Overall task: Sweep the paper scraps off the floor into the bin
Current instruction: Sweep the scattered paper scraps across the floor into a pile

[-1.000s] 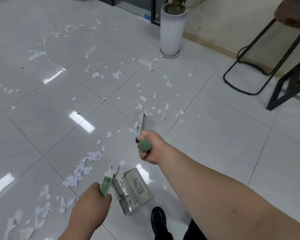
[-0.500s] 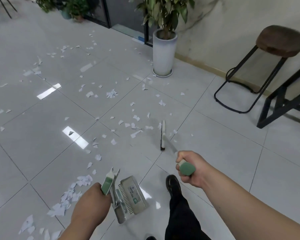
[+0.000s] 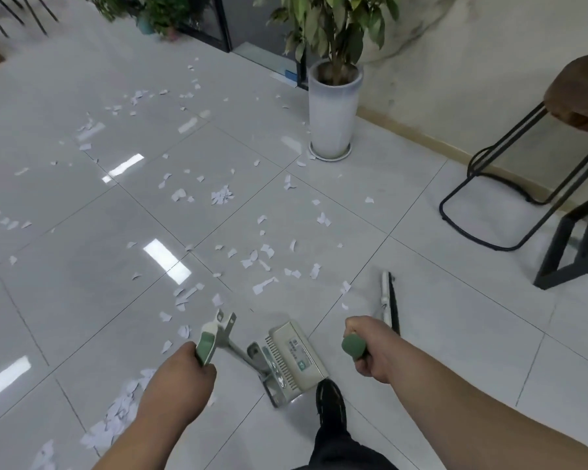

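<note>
Dozens of paper scraps point(image 3: 222, 195) are all over the glossy grey floor tiles point(image 3: 455, 334) here; most are spread across the middle of the room, thinner bits trail off toward the far left, and there's a thicker heap point(image 3: 118, 413) bunched up by the person's left side. Both hands are busy and well apart. The left hand point(image 3: 179, 379) is wrapped round the green grip of a long-handled dustpan point(image 3: 296, 361), fingers curled tight on it; the pan itself sits on the tiles between the two hands, pale, with comb teeth and a little label, and the metal shaft slants from it up to that grip. Right by the pan's near corner is a black shoe point(image 3: 330, 400); can't tell if they actually touch. The right hand point(image 3: 370, 351) is fisted round the green end of a broom point(image 3: 386, 293); its narrow head is down on the floor ahead of that hand, seen edge-on, with the dark bristle strip on its right side, and it sits just right of the nearest scraps; a couple of small bits lie just beside it. Further back a tall white plant pot point(image 3: 333, 113) stands by the wall with a few scraps around its base; off to the right there's a black-framed stool point(image 3: 581, 93) with a brown seat, and a dark table leg point(image 3: 555, 252) near it.
</note>
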`<action>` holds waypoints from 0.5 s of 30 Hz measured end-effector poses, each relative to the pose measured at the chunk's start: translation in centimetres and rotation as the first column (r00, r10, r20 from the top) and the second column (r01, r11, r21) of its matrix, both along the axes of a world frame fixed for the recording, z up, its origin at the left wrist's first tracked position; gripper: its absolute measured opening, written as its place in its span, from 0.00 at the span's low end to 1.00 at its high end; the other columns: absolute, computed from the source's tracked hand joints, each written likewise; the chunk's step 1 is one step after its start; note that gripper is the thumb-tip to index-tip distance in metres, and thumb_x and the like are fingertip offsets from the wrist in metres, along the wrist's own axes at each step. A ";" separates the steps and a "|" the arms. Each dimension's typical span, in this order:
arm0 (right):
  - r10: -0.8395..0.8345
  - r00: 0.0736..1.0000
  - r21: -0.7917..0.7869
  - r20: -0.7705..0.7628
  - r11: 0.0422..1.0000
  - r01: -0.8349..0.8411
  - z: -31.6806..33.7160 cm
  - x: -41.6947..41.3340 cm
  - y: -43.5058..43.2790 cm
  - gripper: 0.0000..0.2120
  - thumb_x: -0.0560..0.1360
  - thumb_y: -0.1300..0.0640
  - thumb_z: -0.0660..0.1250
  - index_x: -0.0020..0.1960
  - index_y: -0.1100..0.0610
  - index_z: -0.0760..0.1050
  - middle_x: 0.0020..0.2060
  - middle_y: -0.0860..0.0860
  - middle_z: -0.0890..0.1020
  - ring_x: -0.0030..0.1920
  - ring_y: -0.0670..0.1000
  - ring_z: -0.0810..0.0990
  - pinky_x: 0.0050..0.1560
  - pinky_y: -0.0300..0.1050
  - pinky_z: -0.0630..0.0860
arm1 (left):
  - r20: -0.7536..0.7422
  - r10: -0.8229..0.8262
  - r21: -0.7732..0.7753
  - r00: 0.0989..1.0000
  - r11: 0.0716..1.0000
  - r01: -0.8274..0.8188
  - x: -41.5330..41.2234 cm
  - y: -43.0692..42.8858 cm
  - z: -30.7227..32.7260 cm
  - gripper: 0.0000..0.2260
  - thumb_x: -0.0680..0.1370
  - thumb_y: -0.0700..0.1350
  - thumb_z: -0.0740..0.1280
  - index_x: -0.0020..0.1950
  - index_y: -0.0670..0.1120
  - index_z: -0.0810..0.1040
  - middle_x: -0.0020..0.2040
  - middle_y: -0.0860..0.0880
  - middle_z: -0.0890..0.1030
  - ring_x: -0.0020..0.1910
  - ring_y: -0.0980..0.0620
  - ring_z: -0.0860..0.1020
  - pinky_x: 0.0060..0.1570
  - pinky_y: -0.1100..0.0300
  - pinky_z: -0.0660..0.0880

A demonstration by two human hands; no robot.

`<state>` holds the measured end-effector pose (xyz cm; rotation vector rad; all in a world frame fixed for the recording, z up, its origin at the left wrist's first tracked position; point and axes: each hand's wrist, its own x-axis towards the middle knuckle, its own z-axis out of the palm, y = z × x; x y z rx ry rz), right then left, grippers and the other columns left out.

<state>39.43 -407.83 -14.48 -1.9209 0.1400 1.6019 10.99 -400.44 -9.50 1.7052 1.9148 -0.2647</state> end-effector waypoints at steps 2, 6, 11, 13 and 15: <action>0.061 0.993 0.034 -0.105 0.998 -0.057 0.3 -0.9 3.1 0.06 0.71 0.65 0.60 0.38 0.55 0.69 0.23 0.51 0.70 0.24 0.49 0.64 0.27 0.36 0.60 | -0.013 0.026 -0.010 1.000 1.000 -0.026 1.4 1.3 0.3 0.03 0.77 0.43 0.62 0.44 0.45 0.71 0.37 0.47 0.78 0.35 0.49 0.75 0.32 0.58 0.67; 0.197 0.950 0.123 -0.243 0.977 -0.171 0.5 -4.1 9.1 0.05 0.70 0.63 0.60 0.42 0.54 0.70 0.27 0.52 0.71 0.24 0.49 0.66 0.28 0.35 0.59 | -0.038 0.109 -0.003 0.993 0.994 -0.109 2.5 3.0 1.3 0.04 0.76 0.44 0.62 0.43 0.45 0.72 0.36 0.47 0.79 0.34 0.48 0.75 0.32 0.58 0.67; 0.295 0.896 0.187 -0.332 0.951 -0.244 0.7 -6.3 15.7 0.06 0.71 0.63 0.60 0.43 0.53 0.71 0.32 0.52 0.70 0.29 0.49 0.66 0.27 0.34 0.61 | -0.094 0.200 0.026 0.975 0.980 -0.198 2.4 3.7 2.0 0.07 0.76 0.46 0.63 0.40 0.46 0.71 0.36 0.47 0.77 0.36 0.48 0.75 0.34 0.57 0.68; 0.290 0.879 0.208 -0.378 0.952 -0.224 0.8 -6.0 17.9 0.06 0.71 0.64 0.60 0.42 0.53 0.70 0.30 0.52 0.69 0.26 0.49 0.65 0.26 0.33 0.60 | -0.086 0.234 0.021 0.968 0.972 -0.233 2.6 3.7 2.4 0.06 0.76 0.44 0.64 0.39 0.46 0.70 0.35 0.48 0.77 0.34 0.50 0.74 0.33 0.57 0.66; 0.276 0.863 0.229 -0.424 0.954 -0.193 1.0 -5.0 19.3 0.06 0.71 0.64 0.61 0.41 0.53 0.69 0.28 0.52 0.68 0.22 0.48 0.65 0.24 0.32 0.60 | -0.073 0.266 0.029 0.961 0.964 -0.265 2.6 3.9 2.5 0.07 0.76 0.43 0.64 0.39 0.45 0.70 0.34 0.48 0.76 0.33 0.50 0.73 0.32 0.57 0.65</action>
